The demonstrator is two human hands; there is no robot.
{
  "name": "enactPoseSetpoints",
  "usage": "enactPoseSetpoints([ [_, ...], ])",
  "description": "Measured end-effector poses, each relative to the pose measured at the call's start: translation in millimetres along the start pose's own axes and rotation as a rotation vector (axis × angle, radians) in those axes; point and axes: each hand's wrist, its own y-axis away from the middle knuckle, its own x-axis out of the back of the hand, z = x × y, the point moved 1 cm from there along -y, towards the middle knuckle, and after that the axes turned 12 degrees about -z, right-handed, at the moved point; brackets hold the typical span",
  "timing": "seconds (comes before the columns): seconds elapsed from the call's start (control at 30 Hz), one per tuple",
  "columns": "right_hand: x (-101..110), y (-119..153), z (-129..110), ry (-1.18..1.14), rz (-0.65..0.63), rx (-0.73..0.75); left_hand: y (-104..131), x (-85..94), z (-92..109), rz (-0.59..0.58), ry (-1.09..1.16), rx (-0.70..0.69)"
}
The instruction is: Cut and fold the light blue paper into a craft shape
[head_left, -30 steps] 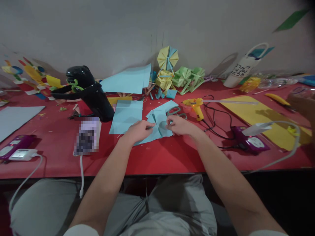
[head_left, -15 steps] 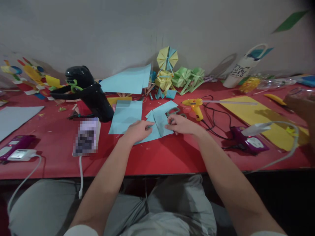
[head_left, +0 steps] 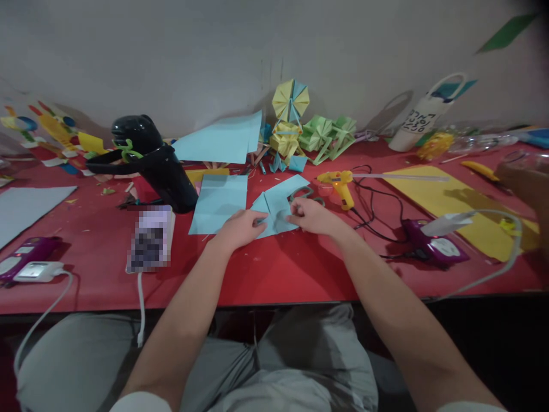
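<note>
Between my hands lies a creased piece of light blue paper (head_left: 278,207) on the red tabletop. My left hand (head_left: 243,228) has its fingers closed on the paper's left side. At the right edge, my right hand (head_left: 313,216) pinches the same paper between thumb and curled fingers. Just beyond my right hand are the grey-green handles of scissors (head_left: 300,191), their blades hidden. A flat blue sheet (head_left: 221,203) lies to the left, its right edge near the paper I hold.
A yellow glue gun (head_left: 341,186) with its cable lies to the right. Beside it are a purple power strip (head_left: 437,246) and a yellow sheet (head_left: 422,200). A black tumbler (head_left: 167,177) and a phone (head_left: 150,237) stand left. Folded paper shapes (head_left: 291,117) line the wall.
The blue paper between my hands now lies flatter, and its lower edge sits slightly higher. Both hands have barely moved. Far right, another person's hand has shifted a little.
</note>
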Motion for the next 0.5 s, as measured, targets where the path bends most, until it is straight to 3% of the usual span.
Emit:
enactPoseSetpoints([
  [0.23,0.6,-0.7,-1.2,0.046,-0.022,0.038,-0.7,0.1,-2.0,-0.026,0.043,0.005],
  [0.5,-0.1,0.1,-0.3,-0.066,-0.076,-0.002,0.6,1.1,0.2,-0.012,0.046,0.006],
])
